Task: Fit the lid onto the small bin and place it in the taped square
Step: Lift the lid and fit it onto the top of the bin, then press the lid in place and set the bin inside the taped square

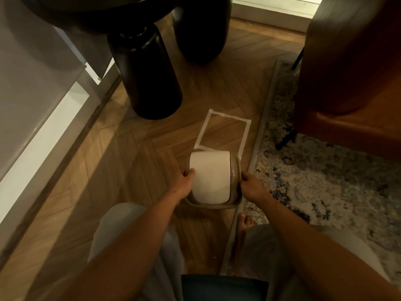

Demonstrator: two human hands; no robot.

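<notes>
Both hands, left (186,185) and right (251,187), gripping lidded small bin (213,178) sides, upright, beside taped square (223,131)

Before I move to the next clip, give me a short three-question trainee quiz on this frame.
1. True or false: the bin already stands fully inside the taped square.
2. Which hands touch the bin? A) left only B) right only C) both
3. Fill in: the rug lies on the person's ____ side of the taped square.

Key:
1. False. The bin sits just short of the square, on its near edge, with the white lid on top.
2. C. The left hand and the right hand each grip a side.
3. Right.
</notes>
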